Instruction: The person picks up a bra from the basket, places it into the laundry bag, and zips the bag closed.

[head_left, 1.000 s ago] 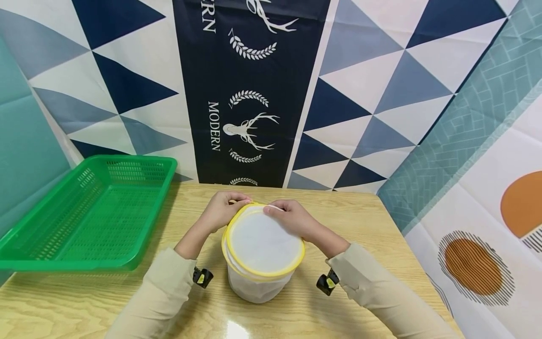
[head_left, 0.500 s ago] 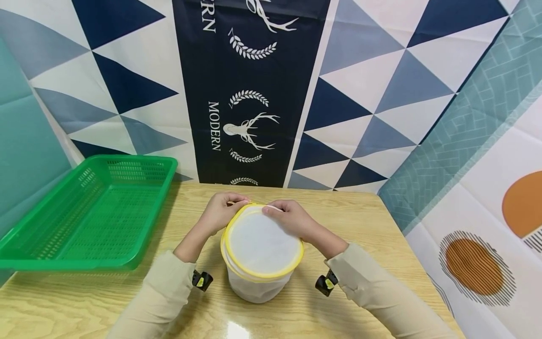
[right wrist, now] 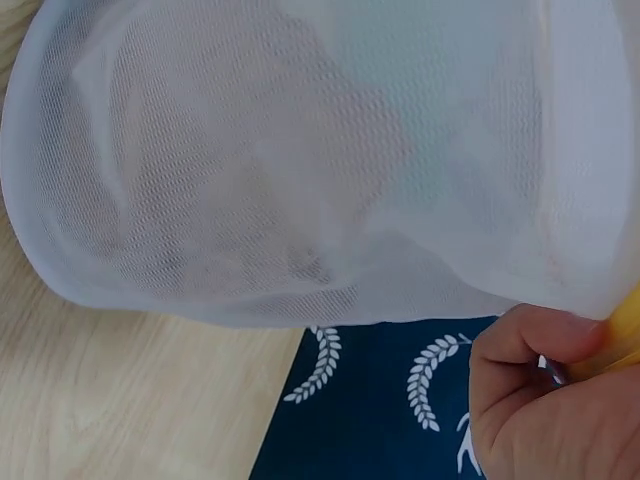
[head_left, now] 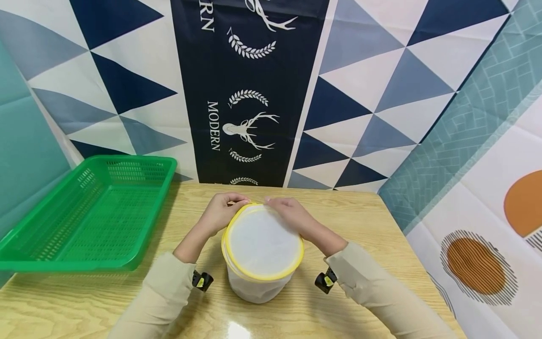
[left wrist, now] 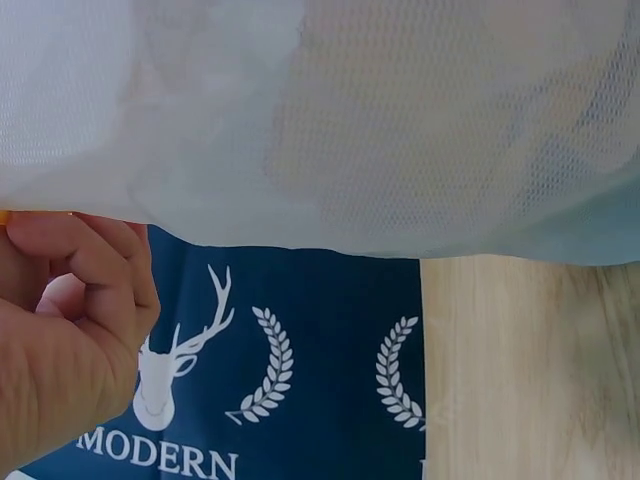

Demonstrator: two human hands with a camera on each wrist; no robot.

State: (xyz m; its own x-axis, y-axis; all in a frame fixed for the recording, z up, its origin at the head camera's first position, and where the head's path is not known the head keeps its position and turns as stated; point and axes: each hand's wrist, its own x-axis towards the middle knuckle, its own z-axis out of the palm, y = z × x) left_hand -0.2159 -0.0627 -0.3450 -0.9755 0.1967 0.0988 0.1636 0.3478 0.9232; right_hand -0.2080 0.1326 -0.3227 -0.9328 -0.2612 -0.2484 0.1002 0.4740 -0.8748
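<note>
A round white mesh laundry bag (head_left: 264, 242) with yellow trim stands upright on the table, its flat lid facing up. My left hand (head_left: 220, 209) pinches the yellow rim at the far left of the lid. Just right of it, my right hand (head_left: 292, 217) grips the far edge, its fingertips close to the left ones. In the left wrist view the mesh side (left wrist: 330, 120) hangs above the curled left fingers (left wrist: 95, 265). The right wrist view shows the right thumb and finger closed at the yellow trim (right wrist: 622, 335), a small shiny bit between them. Faint coloured shapes show through the mesh.
A green plastic basket (head_left: 141, 226) with slotted sides sits at the left of the wooden table (head_left: 351, 221). A patterned backdrop (head_left: 250, 70) rises behind the table's far edge, with more patterned sheets at both sides. Each wrist carries a small black camera (head_left: 203, 280).
My right thumb has shifted from the lid's top up to its far rim, and the white strip beside it no longer shows. The left hand and the bag have hardly moved.
</note>
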